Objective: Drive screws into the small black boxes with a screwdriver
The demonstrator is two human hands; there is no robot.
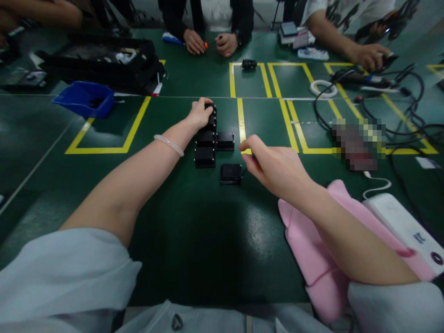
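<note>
Several small black square blocks with raised, shiny corners sit grouped on the green table. My left hand (201, 114) reaches to the far end of the group, its fingers closed around a black block (211, 119) there. Closer to me are a left block (205, 157) and a right block (225, 141). Apart from these lies a single block (231, 173), with a thin dark strand at its right side. My right hand (277, 169) hovers to the right of it, fingers curled in; what they hold, if anything, is hidden.
A blue bin (85, 99) and a large black tray (100, 64) stand at the left. Pink cloth (319, 259) and a white power bank (404, 222) lie at the right, near tangled cables (412, 111). Co-workers' hands (227, 45) rest across the table.
</note>
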